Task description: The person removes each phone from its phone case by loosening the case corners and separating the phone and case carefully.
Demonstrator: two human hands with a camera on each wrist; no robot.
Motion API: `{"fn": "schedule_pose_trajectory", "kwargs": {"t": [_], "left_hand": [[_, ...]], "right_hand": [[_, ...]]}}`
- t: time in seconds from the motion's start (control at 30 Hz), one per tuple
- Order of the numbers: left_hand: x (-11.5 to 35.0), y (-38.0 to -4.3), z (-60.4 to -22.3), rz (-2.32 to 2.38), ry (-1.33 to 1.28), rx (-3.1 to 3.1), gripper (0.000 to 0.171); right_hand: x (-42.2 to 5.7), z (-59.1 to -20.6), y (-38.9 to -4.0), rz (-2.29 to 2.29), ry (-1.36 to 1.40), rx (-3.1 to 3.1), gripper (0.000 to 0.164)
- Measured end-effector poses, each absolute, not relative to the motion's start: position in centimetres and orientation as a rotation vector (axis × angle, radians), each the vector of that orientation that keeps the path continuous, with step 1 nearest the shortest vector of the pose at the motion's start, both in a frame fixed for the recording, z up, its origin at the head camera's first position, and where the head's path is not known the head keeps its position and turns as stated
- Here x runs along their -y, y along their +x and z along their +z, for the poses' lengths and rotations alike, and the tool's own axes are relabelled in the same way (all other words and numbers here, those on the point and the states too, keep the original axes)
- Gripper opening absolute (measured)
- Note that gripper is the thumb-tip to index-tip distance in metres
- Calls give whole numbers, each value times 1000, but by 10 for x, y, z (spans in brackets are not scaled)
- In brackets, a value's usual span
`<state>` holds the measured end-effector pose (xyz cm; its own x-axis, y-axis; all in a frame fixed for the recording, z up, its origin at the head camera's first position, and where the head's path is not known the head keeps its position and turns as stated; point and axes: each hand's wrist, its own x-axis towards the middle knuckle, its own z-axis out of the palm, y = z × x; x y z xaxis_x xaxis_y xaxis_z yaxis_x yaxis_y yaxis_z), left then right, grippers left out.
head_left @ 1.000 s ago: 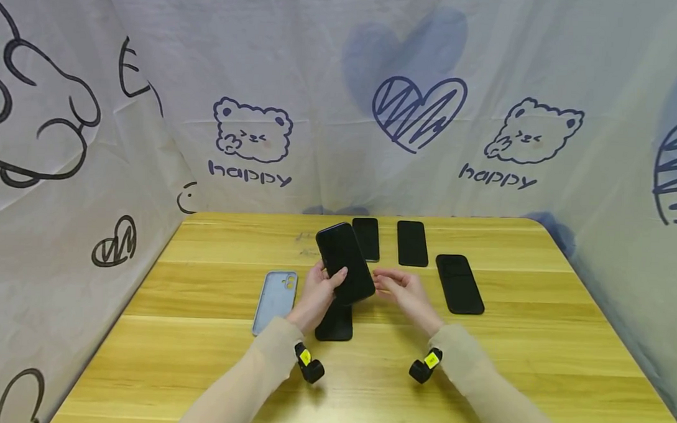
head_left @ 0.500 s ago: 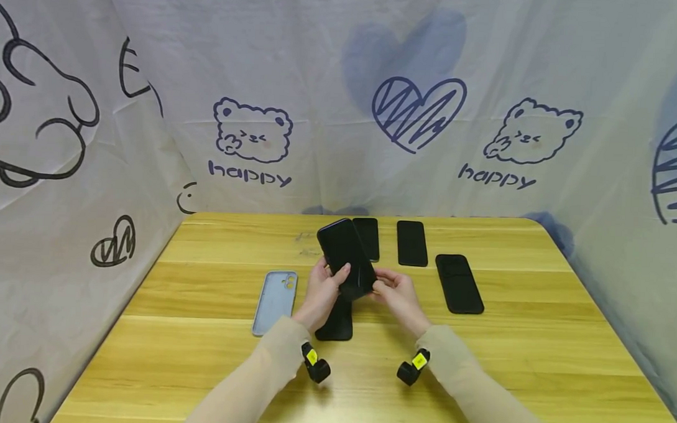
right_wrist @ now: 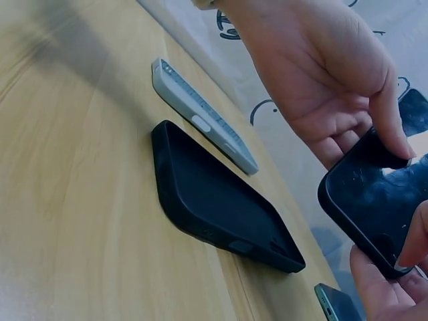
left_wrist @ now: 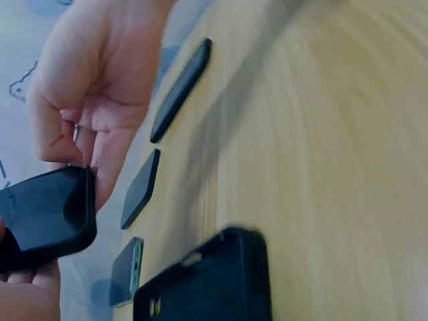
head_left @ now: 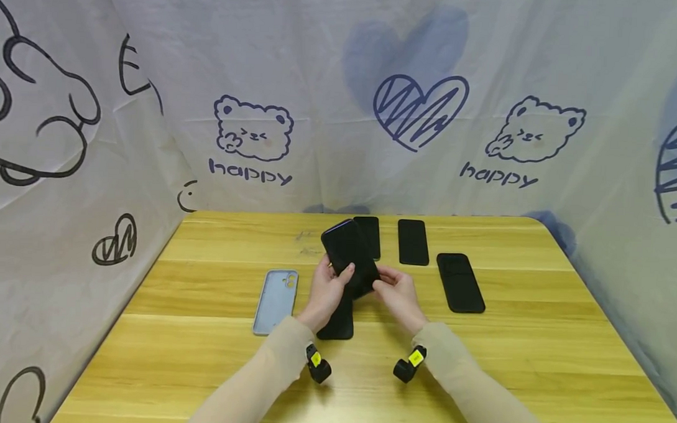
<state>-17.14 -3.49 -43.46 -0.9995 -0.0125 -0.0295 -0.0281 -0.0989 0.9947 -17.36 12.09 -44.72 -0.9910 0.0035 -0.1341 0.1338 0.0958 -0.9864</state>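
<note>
A black phone in a black case (head_left: pixel 342 239) is held tilted above the table, its glossy screen facing up. My left hand (head_left: pixel 323 296) grips its left side, thumb across the screen. At the lower right corner, my right hand (head_left: pixel 401 299) pinches the case edge between thumb and fingers; in the left wrist view the right thumb (left_wrist: pixel 59 144) presses at that corner's rim. Below the held phone lies an empty black phone case (right_wrist: pixel 221 194), open side up, partly hidden in the head view. A light blue phone case (head_left: pixel 275 302) rests left of my left hand.
At the back of the wooden table (head_left: pixel 198 368) lie a dark phone (head_left: pixel 371 237), partly covered by the held one, and a second dark phone (head_left: pixel 412 242). A black phone-shaped item (head_left: pixel 461 283) lies to the right. A printed cloth (head_left: pixel 330 143) hangs behind.
My right hand has moved left and taken hold of the phone case's lower right corner. My left hand and the phone have shifted slightly right. The things on the table stay put.
</note>
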Motion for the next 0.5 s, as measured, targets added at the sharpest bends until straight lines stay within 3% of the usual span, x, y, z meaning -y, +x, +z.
{"fn": "schedule_pose_trajectory", "kwargs": {"t": [0.5], "left_hand": [[49, -174, -436, 2168, 26, -2330, 34]], "right_hand": [[-122, -450, -175, -2025, 161, -2293, 41]]}}
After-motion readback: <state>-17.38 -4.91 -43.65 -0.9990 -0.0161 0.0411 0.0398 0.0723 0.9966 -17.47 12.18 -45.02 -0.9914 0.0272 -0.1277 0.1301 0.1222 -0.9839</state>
